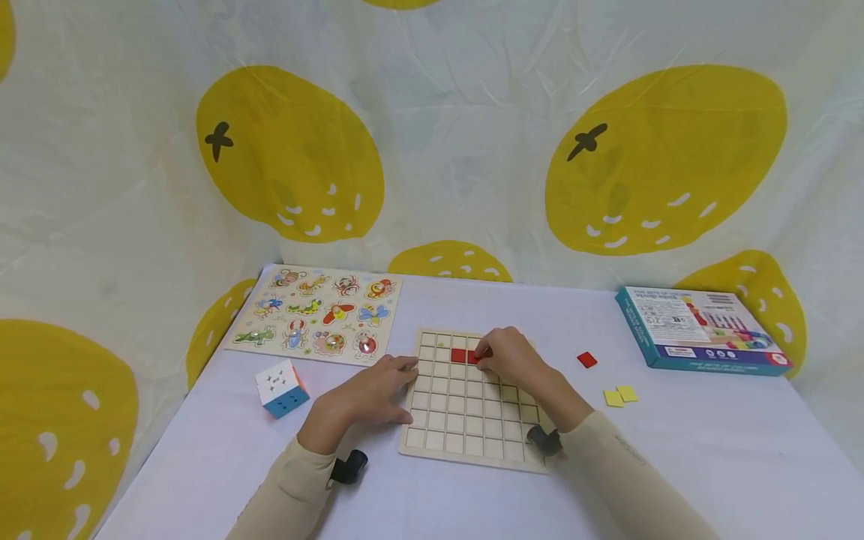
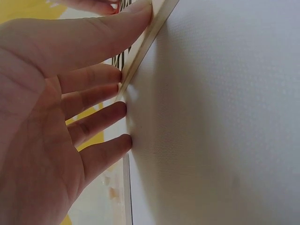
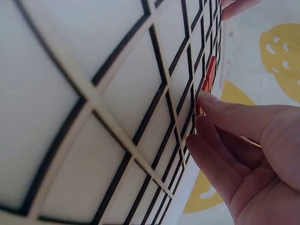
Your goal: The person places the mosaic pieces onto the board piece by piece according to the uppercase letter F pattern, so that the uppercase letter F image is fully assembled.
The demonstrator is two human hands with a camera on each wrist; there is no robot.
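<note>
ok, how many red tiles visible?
3. One red tile sits in the grid board, a second is pinched by the right hand beside it, a third lies on the table right of the board. Others may hide under that hand.

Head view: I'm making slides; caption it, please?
Left hand touches a gridded board; right hand holds a red tile on it.

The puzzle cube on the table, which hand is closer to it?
Left. The left hand is right of the puzzle cube, at the edge of the grid board; the right hand is farther right, at a red tile.
</note>
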